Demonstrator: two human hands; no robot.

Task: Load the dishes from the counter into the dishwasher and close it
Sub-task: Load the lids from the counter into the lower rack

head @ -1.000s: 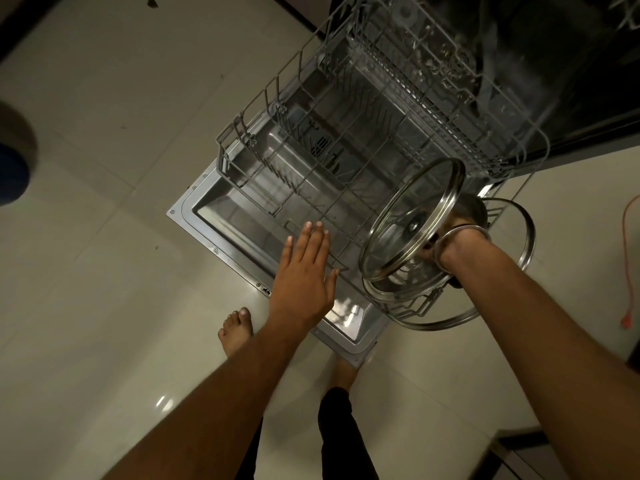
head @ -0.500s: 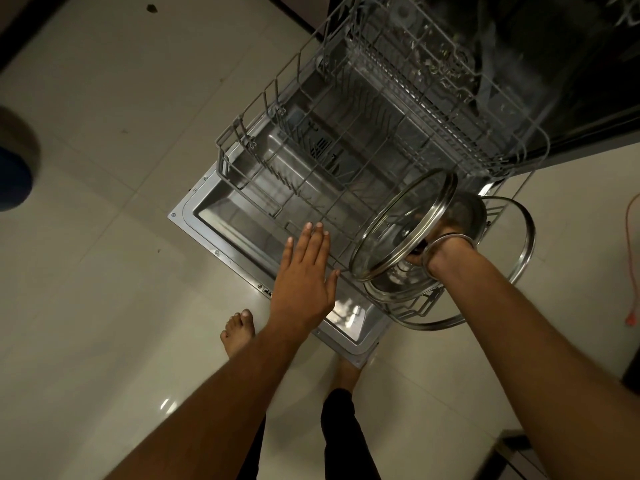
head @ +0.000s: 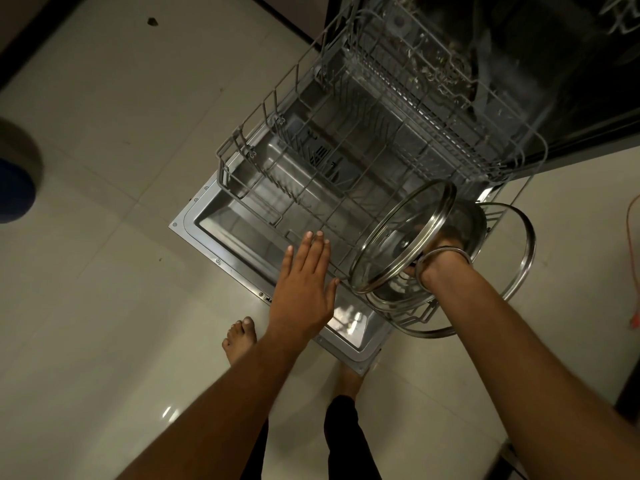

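The dishwasher door [head: 221, 233] lies open and flat, with the lower wire rack [head: 277, 140] pulled out over it. My right hand [head: 440, 251], mostly hidden behind glass, grips a glass lid with a steel rim [head: 391, 244], held tilted on edge over the rack's near right corner. Behind it a second glass lid [head: 464, 223] stands in the rack, and a larger steel-rimmed lid [head: 526, 251] leans at the rack's right side. My left hand [head: 304, 282] hovers flat with straight fingers over the rack's front edge, holding nothing.
Pale floor tiles [head: 104, 306] surround the door. My bare feet [head: 239, 337] stand just in front of the door's edge. A dark blue round object [head: 14, 188] sits at the far left. An orange cord [head: 632, 258] runs along the right edge.
My right hand has moved the glass lid a little left and down toward the rack and tilted it more upright. My left hand has stayed in place.
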